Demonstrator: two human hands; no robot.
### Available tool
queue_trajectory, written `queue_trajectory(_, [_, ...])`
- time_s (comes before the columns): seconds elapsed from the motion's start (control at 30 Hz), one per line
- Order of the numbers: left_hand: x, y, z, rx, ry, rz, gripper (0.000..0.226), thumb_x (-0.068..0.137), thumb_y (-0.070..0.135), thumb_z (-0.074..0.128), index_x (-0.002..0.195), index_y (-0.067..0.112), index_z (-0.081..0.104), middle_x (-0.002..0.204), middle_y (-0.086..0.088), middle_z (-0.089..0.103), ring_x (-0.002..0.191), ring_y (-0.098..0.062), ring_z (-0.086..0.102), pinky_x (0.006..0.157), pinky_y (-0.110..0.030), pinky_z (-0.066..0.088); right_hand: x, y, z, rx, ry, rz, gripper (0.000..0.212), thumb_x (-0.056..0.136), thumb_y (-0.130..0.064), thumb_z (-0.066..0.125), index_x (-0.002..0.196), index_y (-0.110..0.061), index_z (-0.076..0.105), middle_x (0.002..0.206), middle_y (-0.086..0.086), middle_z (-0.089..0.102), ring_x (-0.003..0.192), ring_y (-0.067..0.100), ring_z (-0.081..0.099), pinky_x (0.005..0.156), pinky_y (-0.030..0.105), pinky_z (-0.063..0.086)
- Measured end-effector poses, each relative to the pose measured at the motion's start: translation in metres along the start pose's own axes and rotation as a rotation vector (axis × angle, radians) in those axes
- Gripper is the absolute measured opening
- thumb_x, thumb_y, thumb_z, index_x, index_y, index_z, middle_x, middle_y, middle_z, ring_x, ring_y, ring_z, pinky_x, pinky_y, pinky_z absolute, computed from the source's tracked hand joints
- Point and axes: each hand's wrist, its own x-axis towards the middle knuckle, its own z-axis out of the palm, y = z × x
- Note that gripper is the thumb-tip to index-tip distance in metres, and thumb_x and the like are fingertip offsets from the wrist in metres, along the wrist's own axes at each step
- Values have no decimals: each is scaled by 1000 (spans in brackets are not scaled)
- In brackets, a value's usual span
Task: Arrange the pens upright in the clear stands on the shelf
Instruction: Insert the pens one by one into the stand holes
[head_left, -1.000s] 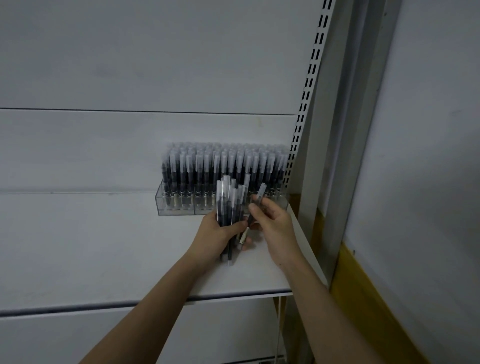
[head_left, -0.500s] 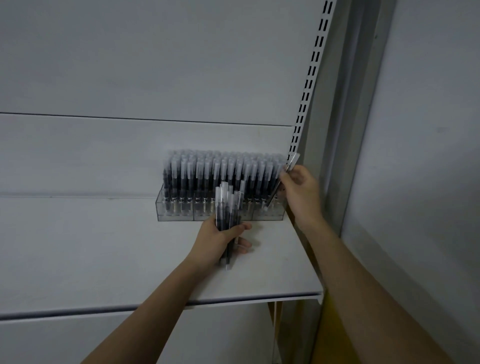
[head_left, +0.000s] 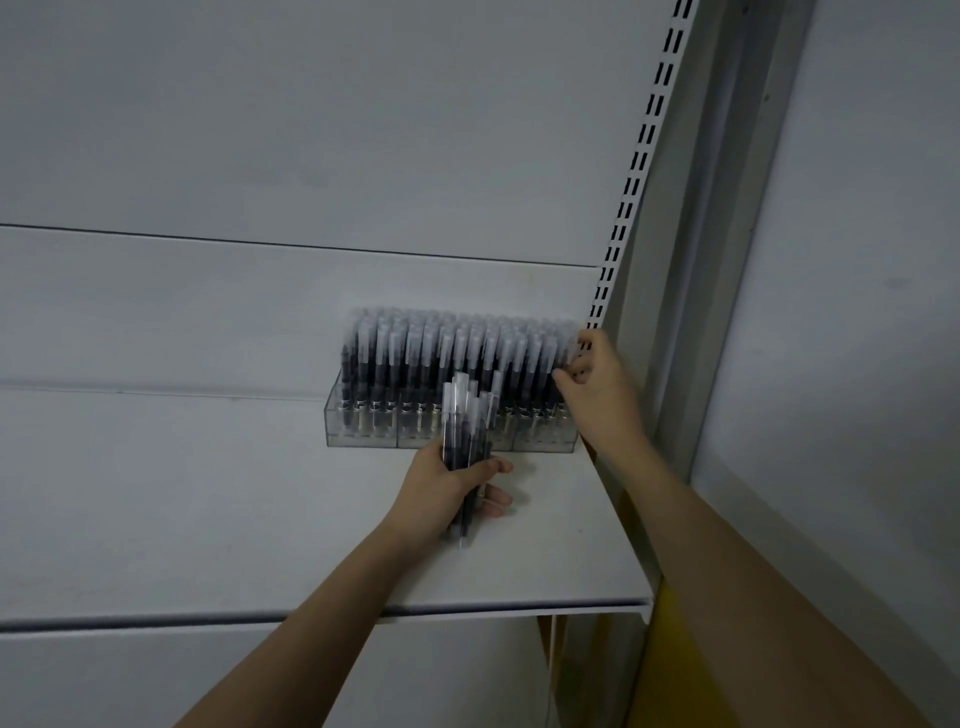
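The left hand (head_left: 441, 488) grips a bunch of pens (head_left: 467, 441) upright above the shelf (head_left: 208, 493). Farther back, the right hand (head_left: 597, 384), fingers curled, pinches a pen at the right end of the filled stands (head_left: 363, 434).

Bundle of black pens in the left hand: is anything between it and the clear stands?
Nothing visible does. The bundle of black pens, gripped by the left hand, stands directly before the clear plastic stands; the right hand is at their right end.
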Motion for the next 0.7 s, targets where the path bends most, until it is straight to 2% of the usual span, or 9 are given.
queue_trajectory(0.1, [0, 0, 0, 3, 1, -5, 21, 92, -1, 63, 110, -10, 58, 96, -14, 75, 68, -32, 71, 58, -33, 59, -7, 5, 7, -40, 3, 34, 27, 93, -10, 67, 109, -16, 46, 81, -7, 56, 74, 7, 56, 60, 16, 40])
queue_trajectory(0.2, [-1, 1, 1, 12, -5, -5, 21, 92, -1, 63, 111, -11, 58, 96, -14, 75, 69, -32, 71, 58, -32, 59, -9, 8, 9, -19, 37, 71, 26, 92, -11, 69, 102, -17, 45, 80, -9, 55, 72, 4, 56, 58, 12, 37])
queue_trajectory(0.3, [-2, 1, 1, 10, -6, -11, 23, 92, 0, 64, 111, -12, 57, 95, -13, 75, 67, -31, 71, 59, -33, 59, -17, 5, 10, 38, 107, 76, 27, 92, -14, 69, 104, -16, 44, 86, -6, 54, 74, 7, 55, 59, 15, 40])
queue_trajectory(0.4, [-1, 1, 1, 5, -8, -9, 26, 92, -1, 64, 112, -14, 56, 95, -14, 75, 68, -32, 71, 60, -34, 59, -38, -3, 17, 181, 196, 86, 13, 97, -17, 61, 104, -14, 50, 90, -4, 56, 76, 5, 55, 62, 12, 45])
queue_trajectory(0.47, [-2, 2, 2, -12, -6, -8, 24, 91, -2, 64, 111, -13, 57, 91, -16, 75, 67, -32, 71, 58, -33, 59, -53, -4, 29, 305, 80, 130, 7, 100, -21, 57, 103, -15, 56, 91, -1, 61, 77, 8, 60, 67, 14, 49])
queue_trajectory(0.57, [-3, 2, 3, -24, -5, -1, 22, 91, -3, 63, 112, -9, 60, 86, -23, 74, 66, -33, 72, 59, -34, 59, -73, 0, 48, 508, -137, 266, 14, 102, -26, 53, 104, -17, 64, 94, 2, 68, 79, 11, 66, 64, 18, 52])
queue_trajectory(0.7, [0, 0, 2, 37, -21, 16, 20, 91, -1, 64, 110, -8, 62, 92, -27, 72, 70, -35, 71, 64, -39, 61, -81, 4, 49, 641, -171, 298, 16, 98, -26, 58, 107, -17, 68, 101, 7, 70, 91, 21, 68, 69, 21, 55])
